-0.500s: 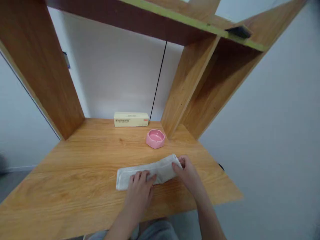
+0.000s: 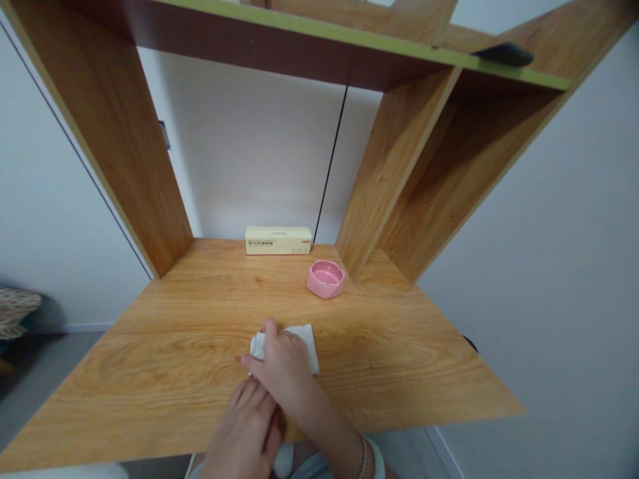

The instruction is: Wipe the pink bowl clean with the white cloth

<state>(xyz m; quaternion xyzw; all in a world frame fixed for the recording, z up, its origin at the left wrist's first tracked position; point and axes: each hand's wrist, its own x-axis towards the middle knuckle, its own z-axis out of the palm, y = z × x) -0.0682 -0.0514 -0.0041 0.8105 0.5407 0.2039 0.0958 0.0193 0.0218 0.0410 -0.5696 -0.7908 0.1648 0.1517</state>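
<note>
A white cloth [image 2: 308, 342] lies folded into a short, compact piece on the wooden tabletop, near its front. My right hand [image 2: 284, 359] reaches across to the left over the cloth, its fingers over the left part and its thumb pointing left. It covers the middle of the cloth. Just below, my left hand [image 2: 244, 422] is close to the right hand and the cloth's lower edge, fingers extended forward, with the fingertips partly hidden by the right hand. Whether those fingertips touch the cloth cannot be seen.
Behind the cloth, a pink faceted bowl, like an ashtray [image 2: 325, 279], stands near the upright wooden panel [image 2: 382, 179]. A long cream box [image 2: 278, 241] sits against the back wall. Overhead runs a shelf [image 2: 299, 46] with a dark object [image 2: 504, 54] on its edge.
The cloth was a long strip held at its right end; that end now lies folded over to the left. My right hand crossed leftward, and my left hand drew back towards me. The view shifted slightly.
</note>
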